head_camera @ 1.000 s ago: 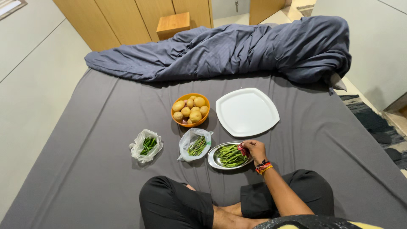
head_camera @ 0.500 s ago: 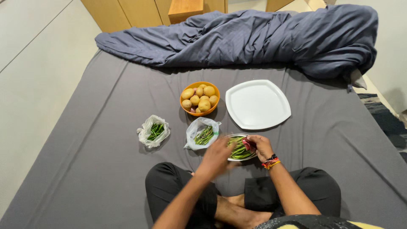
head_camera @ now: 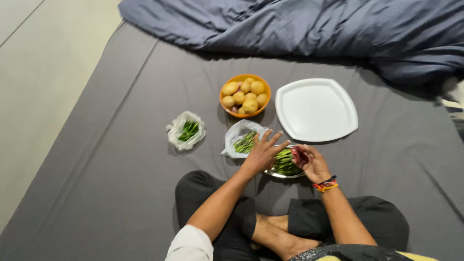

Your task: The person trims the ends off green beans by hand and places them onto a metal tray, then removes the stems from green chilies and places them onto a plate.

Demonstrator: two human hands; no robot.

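- The left hand (head_camera: 263,153) has come in since a second ago and now rests fingers spread over the steel plate (head_camera: 282,173) of green beans (head_camera: 286,162), holding nothing.
- The right hand (head_camera: 313,162) stays at the plate's right edge, closed on a small red thing (head_camera: 300,155), likely a peeler or knife; too blurred to tell. Judging by this, bean work is starting.
- Clear bag (head_camera: 241,141) of beans touches the plate's left; a second bag (head_camera: 186,130) lies farther left on the bed (head_camera: 111,159).
- Orange bowl (head_camera: 227,104) of potatoes (head_camera: 245,94) and white plate (head_camera: 316,110) lie beyond. No labels visible.
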